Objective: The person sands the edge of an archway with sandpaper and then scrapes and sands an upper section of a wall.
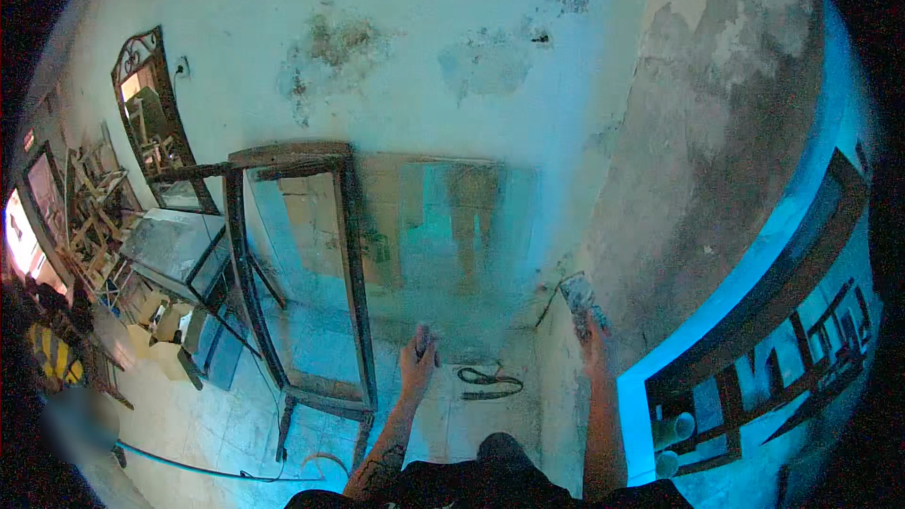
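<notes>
My right hand [594,337] is raised at the right-hand wall, its fingers closed around a flat, mottled grey piece [579,292]. The kind of that piece is too unclear to name; its upper end lies against or very close to the wall. Further left, in front of the lower back wall, my left hand [419,360] is closed with its fingers upward. Something small and dark may be between those fingers, but I cannot make it out. A dark looped strap or cord [490,381] lies on the floor between my two forearms.
A tall dark wooden frame [360,302] stands left of my left arm. Beyond it are a glass-topped table [174,243], an open cardboard box [170,339] and a leaning mirror [151,123]. Stained plaster [698,132] covers the right wall, above a blue-edged opening [633,415].
</notes>
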Action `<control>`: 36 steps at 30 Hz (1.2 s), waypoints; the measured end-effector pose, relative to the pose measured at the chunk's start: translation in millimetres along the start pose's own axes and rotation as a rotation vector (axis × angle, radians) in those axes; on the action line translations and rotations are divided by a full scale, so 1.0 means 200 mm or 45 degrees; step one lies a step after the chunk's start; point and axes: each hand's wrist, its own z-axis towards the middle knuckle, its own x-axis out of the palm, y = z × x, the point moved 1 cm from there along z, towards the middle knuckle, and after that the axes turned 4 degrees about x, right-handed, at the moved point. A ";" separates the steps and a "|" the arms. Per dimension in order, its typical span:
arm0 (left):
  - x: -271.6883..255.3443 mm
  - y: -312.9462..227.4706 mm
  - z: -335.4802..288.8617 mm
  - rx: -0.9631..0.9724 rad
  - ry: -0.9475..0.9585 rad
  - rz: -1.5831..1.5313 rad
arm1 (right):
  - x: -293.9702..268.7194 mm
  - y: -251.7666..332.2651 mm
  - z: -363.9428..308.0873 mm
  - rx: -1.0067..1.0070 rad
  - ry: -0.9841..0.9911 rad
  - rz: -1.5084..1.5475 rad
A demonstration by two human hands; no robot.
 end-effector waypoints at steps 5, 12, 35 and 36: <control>0.07 0.07 0.17 -0.182 0.196 -0.089 | 0.03 0.16 0.25 -0.181 0.260 0.276; 0.04 0.09 0.41 -0.035 -0.023 -0.373 | 0.24 0.43 0.70 -0.054 0.333 0.914; 0.18 0.33 0.83 -0.554 -0.069 -0.490 | 1.77 1.47 1.33 -1.703 0.253 -1.194; 0.20 0.32 0.88 -0.513 -0.034 -0.384 | 1.82 1.47 1.30 -1.712 0.264 -1.243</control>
